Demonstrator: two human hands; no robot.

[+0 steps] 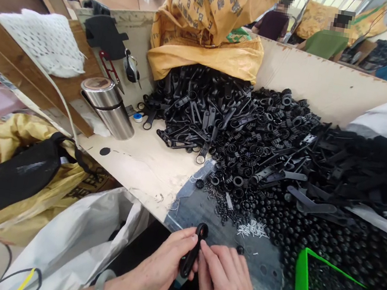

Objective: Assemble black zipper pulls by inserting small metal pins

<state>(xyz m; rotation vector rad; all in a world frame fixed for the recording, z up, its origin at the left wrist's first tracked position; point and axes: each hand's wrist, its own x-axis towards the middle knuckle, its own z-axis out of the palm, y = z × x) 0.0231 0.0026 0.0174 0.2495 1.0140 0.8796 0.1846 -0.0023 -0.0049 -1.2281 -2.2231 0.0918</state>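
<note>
— Handle: one black plastic handle piece (191, 255), ring end up, is held upright at the near edge of the tabletop (146, 167). It is pinched in the left hand (159, 269), while the right hand (225, 282) is pressed against its upper part with the fingertips closed; whether a smaller part is held there cannot be told.

— And how much is judged done?

— Little can be counted. No separate stack of finished pieces is shown. A large heap of loose black handles (198, 111) is piled further back, ring-shaped parts (263, 141) are spread beside it, and small round black caps (312, 232) lie thick to the right, so a great deal seems left.

— What else is seen around it?

— Small pale pins (251, 229) are scattered just beyond the hands. A green tray (299, 284) is set among the caps. A steel flask (109, 107) is stood at the left, a yellow sack (211, 30) is slumped behind the heap, and a white bag (82, 245) hangs open below the edge. Other people are seated well beyond.
</note>
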